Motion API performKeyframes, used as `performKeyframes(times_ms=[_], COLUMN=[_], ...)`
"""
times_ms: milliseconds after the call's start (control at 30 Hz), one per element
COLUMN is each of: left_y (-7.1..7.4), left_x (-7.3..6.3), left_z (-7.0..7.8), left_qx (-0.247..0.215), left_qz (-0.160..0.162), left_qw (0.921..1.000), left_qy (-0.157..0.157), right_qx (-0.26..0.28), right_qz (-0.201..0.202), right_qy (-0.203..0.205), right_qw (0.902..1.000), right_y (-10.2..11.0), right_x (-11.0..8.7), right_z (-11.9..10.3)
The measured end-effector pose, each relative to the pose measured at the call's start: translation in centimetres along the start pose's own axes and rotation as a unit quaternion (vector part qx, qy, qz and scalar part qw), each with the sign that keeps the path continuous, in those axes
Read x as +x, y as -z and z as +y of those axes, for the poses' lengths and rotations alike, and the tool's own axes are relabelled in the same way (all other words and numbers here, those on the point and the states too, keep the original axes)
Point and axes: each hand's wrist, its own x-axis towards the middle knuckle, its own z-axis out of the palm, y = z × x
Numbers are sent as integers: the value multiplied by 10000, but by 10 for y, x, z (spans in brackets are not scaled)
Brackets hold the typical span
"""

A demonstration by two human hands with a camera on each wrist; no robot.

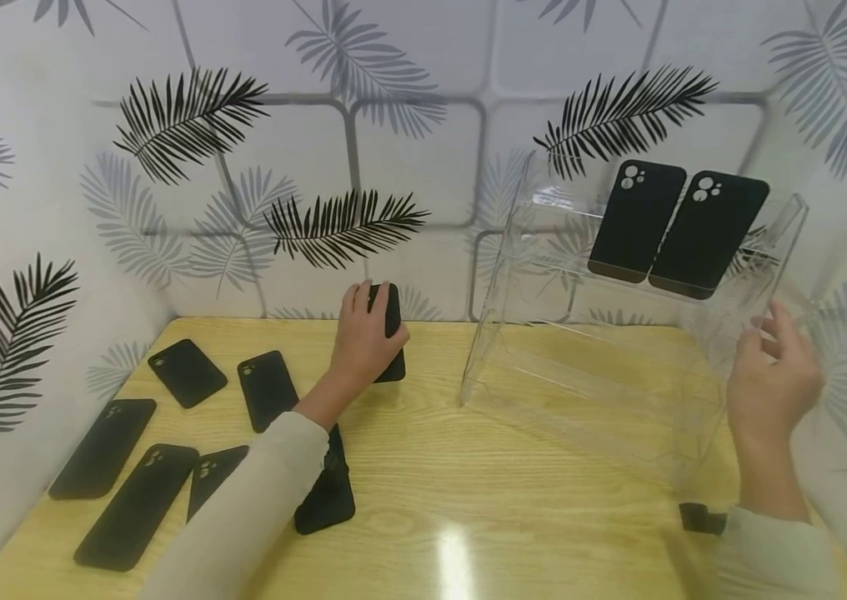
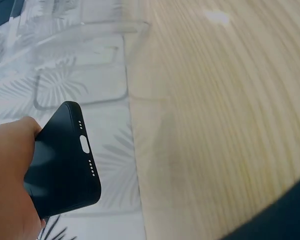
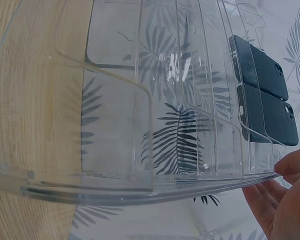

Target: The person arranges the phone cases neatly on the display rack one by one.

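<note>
My left hand [image 1: 367,333] grips a black phone case [image 1: 391,367] by its sides, raised over the back of the table. In the left wrist view the case [image 2: 62,160] shows its bottom edge with a port slot and small holes. A clear tiered acrylic display rack [image 1: 588,367] stands at the right. Two black phone cases, one [image 1: 637,217] beside the other [image 1: 709,233], lean side by side on its top tier. At the rack's right side panel is my right hand [image 1: 776,383]; in the right wrist view its thumb and fingers [image 3: 262,200] pinch the panel's edge.
Several black phone cases, among them one [image 1: 187,372] near the back corner, lie on the left of the wooden table [image 1: 423,467]. One case [image 1: 326,492] is partly under my left forearm. A small black object [image 1: 701,518] lies near my right wrist. Leaf-patterned cloth [image 1: 423,150] hangs behind.
</note>
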Motion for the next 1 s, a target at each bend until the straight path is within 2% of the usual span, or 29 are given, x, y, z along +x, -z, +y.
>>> performKeyframes(times_ms=[167, 367, 667, 833, 1000], left_y=[2, 8, 19, 21, 28], left_x=[2, 5, 15, 28, 50], left_z=[9, 25, 51, 67, 92], left_qx=[-268, -731, -1350, -1574, -1537], left_qz=[321, 731, 906, 1052, 1194], left_qw=[9989, 9938, 9853, 9799, 9770], left_qy=[-189, -405, -522, -622, -874], right_qx=[-20, -49, 21, 38, 78], right_qz=[-33, 27, 93, 87, 124], right_qy=[-74, -30, -78, -45, 38], right_qw=[10000, 10000, 9999, 9999, 9999], right_y=[1, 2, 0, 0, -1], right_x=[-1, -1, -2, -1, -1], right_z=[-1, -4, -3, -3, -3])
